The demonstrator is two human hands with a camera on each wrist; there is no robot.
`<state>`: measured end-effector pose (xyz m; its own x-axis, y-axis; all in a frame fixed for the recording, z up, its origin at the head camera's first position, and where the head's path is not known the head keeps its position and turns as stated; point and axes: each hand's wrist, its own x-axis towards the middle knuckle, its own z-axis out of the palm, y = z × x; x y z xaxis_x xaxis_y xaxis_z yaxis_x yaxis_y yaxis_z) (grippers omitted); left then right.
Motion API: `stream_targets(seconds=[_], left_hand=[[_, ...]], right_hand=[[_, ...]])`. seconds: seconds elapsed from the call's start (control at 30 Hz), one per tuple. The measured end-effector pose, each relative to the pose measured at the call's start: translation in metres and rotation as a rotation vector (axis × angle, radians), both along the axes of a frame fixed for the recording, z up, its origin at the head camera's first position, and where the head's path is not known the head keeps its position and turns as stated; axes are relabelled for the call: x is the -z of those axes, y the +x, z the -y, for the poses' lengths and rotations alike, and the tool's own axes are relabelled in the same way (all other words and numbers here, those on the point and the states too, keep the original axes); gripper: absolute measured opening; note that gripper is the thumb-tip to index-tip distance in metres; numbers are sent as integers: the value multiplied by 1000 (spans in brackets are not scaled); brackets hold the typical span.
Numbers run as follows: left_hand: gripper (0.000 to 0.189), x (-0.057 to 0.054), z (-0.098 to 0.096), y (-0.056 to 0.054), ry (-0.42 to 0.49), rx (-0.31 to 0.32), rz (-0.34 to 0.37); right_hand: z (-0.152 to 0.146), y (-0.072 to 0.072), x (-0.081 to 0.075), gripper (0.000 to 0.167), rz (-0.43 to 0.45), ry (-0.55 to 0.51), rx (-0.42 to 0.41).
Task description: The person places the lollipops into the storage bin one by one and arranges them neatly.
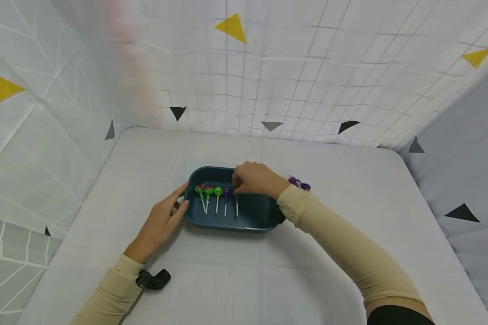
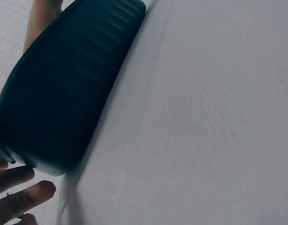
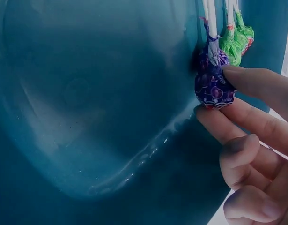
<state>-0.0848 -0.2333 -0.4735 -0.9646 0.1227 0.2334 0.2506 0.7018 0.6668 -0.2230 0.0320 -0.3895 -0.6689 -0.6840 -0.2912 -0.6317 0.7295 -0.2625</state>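
Observation:
A dark teal tray (image 1: 255, 213) lies on the white-covered table. Inside its left part, green-wrapped lollipops (image 1: 218, 191) and a purple-wrapped lollipop (image 1: 227, 192) stand side by side in a row, sticks toward the person. My right hand (image 1: 258, 179) reaches over the far rim and pinches another purple lollipop (image 3: 215, 89) by its wrapped head, between thumb and fingers, at the right end of that row. With extended fingers, my left hand (image 1: 162, 219) touches the tray's left end. The left wrist view shows its fingers (image 2: 29, 199) beside the tray's outer wall (image 2: 59, 98).
More purple-wrapped lollipops (image 1: 299, 183) lie on the table right of the tray, partly hidden behind the right wrist. A black device (image 1: 153, 280) is strapped at the left wrist. White patterned sheets (image 1: 293, 67) hang behind and beside the table.

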Motion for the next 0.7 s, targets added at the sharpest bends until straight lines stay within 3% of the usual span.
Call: stream_targets(seconds=[0.7], left_hand=[[54,-3,0,0,7,0,30]], right_hand=[[6,-7,14,16,-7,28,-17]])
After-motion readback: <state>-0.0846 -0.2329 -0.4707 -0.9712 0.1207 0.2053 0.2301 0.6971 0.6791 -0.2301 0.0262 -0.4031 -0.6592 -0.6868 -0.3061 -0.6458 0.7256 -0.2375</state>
